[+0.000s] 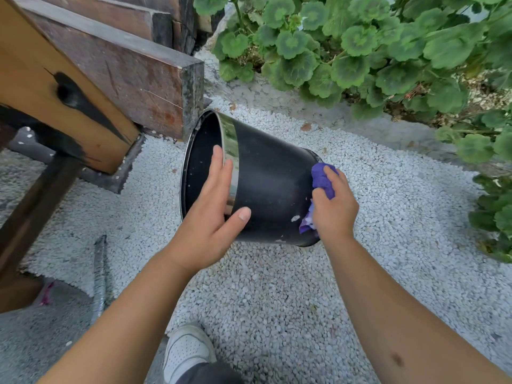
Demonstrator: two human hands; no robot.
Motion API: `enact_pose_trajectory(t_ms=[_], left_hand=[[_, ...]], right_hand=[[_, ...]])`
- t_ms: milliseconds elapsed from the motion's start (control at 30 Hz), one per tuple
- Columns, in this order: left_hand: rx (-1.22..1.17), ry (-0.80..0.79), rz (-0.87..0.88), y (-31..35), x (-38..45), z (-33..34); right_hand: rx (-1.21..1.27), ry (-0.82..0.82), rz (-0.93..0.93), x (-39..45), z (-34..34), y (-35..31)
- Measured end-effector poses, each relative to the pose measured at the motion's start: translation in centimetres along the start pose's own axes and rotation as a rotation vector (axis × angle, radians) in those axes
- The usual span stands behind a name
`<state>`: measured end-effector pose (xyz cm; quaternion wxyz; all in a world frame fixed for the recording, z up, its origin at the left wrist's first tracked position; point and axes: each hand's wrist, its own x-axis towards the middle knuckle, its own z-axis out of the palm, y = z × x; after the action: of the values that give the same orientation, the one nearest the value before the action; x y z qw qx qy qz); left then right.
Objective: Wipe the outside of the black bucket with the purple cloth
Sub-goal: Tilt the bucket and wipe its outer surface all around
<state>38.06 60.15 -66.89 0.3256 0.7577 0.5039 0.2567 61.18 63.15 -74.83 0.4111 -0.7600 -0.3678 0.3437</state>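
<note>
Much white gravel (pixel 277 286) underfoot; left fingers (pixel 219 167) flat on bucket (pixel 271 173), right fingers (pixel 331 173) gripping cloth (pixel 321 180).

Right hand (pixel 333 209) grips cloth (pixel 322 180) — against bucket (pixel 271 184).

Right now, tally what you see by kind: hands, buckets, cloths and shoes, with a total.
Hands: 2, left hand and right hand
Buckets: 1, black bucket
Cloths: 1, purple cloth
Shoes: 1, white shoe
Total: 5
</note>
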Motion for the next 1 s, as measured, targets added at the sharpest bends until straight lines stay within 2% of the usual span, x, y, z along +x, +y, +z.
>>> enact_pose_trajectory(t_ms=[100, 233, 300, 400, 500, 633, 733, 867, 1000], left_hand=[[-0.126, 0.005, -0.108, 0.9, 1.5, -1.1], [-0.371, 0.053, -0.319, 1.6, 2.7, -2.5], [-0.312, 0.031, -0.308, 1.4, 2.5, -2.5], [-0.167, 0.067, -0.226, 1.2, 2.6, -1.9], [-0.060, 0.141, -0.207, 1.3, 2.8, -1.1], [-0.098, 0.199, -0.191, 1.1, 3.2, -1.0], [-0.204, 0.205, -0.207, 1.3, 3.2, -1.1], [-0.187, 0.189, -0.225, 1.7, 3.3, -0.8], [-0.095, 0.200, -0.258, 1.6, 3.5, -0.8]], right_hand=[[0.094, -0.045, 0.026, 1.0, -0.9, -1.5], [0.032, -0.134, 0.008, 2.4, -1.8, -3.6], [0.037, -0.157, 0.028, 2.7, -1.8, -4.5], [0.041, -0.070, 0.040, 2.1, -1.8, -5.8], [0.059, -0.027, -0.073, -0.4, -0.8, -8.4], [0.074, -0.133, -0.321, -6.1, 2.6, -11.7], [-0.081, -0.145, -0.454, -9.6, 4.5, -11.6], [-0.164, -0.014, -0.482, -9.0, 4.7, -10.1], [-0.174, -0.030, -0.444, -6.4, 4.1, -8.4]])
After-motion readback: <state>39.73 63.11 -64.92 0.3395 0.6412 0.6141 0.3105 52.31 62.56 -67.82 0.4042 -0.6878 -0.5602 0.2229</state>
